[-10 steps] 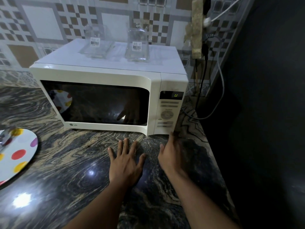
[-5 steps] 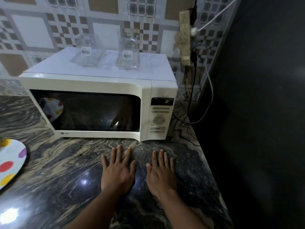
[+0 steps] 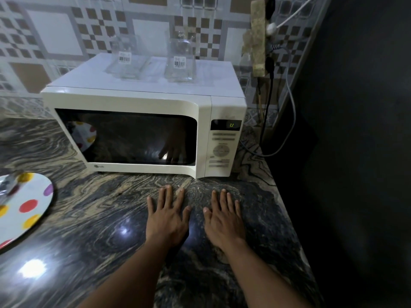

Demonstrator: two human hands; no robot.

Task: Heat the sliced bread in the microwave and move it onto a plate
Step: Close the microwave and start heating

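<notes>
On the counter point(image 3: 89, 207), microwave point(image 3: 142, 101) door closed, window dark: we can't see the bread, presumably inside. The plate point(image 3: 33, 210) sits well left. Our left hand point(image 3: 168, 221) and right hand point(image 3: 224, 221) lie flat, fingers slightly spread, holding nothing. We'd read the display point(image 3: 231, 125) before opening.

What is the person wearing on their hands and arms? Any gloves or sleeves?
Nothing that shows. The left hand and the right hand have no gloves, rings or bracelets. The left arm and the right arm are bare down to the picture's lower edge, with no sleeves, watch or bands.
</notes>
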